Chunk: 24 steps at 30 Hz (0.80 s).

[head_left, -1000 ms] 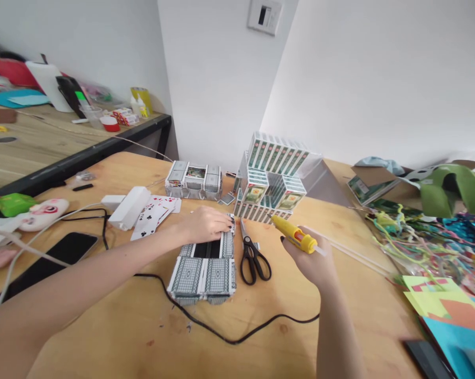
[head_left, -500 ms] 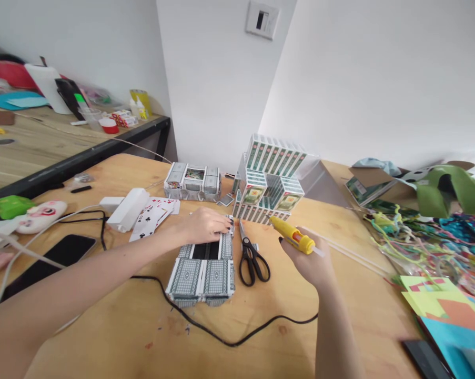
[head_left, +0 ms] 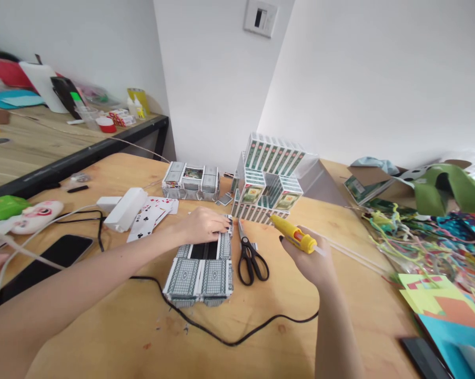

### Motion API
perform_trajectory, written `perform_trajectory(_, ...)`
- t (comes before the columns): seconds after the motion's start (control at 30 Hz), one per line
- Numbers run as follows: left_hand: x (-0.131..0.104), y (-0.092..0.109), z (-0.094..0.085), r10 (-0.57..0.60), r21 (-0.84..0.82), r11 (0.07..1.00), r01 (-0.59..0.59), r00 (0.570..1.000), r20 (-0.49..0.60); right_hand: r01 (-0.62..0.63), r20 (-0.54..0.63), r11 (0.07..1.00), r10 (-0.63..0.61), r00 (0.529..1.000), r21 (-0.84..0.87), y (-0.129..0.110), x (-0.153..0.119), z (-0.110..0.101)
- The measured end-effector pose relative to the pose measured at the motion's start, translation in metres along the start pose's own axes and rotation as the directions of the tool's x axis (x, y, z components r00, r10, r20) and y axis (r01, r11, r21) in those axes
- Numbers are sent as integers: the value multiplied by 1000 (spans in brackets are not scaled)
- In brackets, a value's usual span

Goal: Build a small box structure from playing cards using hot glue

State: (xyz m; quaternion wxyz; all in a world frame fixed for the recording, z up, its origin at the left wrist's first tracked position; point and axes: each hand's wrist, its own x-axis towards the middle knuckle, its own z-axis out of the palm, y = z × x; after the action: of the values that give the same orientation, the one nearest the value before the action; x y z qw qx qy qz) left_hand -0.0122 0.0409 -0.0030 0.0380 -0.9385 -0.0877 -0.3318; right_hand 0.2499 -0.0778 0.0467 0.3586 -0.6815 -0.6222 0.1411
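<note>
A model built from patterned playing cards point(head_left: 200, 276) lies on the wooden table, with a dark gap in its middle. My left hand point(head_left: 205, 225) rests over its far end, fingers curled at the far right edge and their tips partly hidden. In my right hand point(head_left: 310, 260) is a yellow glue gun point(head_left: 292, 233), its nozzle pointing away and left. Between the two hands lie black-handled scissors point(head_left: 251, 260), blades away from me. A second card model point(head_left: 192, 180) stands behind, left of a stack of card boxes point(head_left: 274, 152).
Loose playing cards point(head_left: 152, 216) and a white adapter point(head_left: 125, 209) lie left, beside a phone point(head_left: 48, 266). A black cable point(head_left: 233, 343) curves across the front. Coloured yarn point(head_left: 418, 242) and paper sheets point(head_left: 446, 316) cover the right side.
The whole view has shifted slightly, with objects a little further left. Both hands keep nearly the same places, and the glue gun is still in my right hand.
</note>
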Motion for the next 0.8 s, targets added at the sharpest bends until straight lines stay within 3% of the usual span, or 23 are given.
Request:
perform_trajectory(0.57, -3, 0, 1, -42, -9, 999, 43, 998, 40, -14, 11, 1000, 15, 1000, -17, 0, 0, 1)
perform_trajectory(0.73, -3, 1, 1, -51, 2, 999, 51, 998, 34, 24, -22, 998, -22, 1000, 62, 3, 0, 0)
perform_trajectory(0.8, -3, 1, 1, -39, 3, 999, 39, 999, 28, 26, 14, 989, -28, 1000, 143, 2, -1, -1)
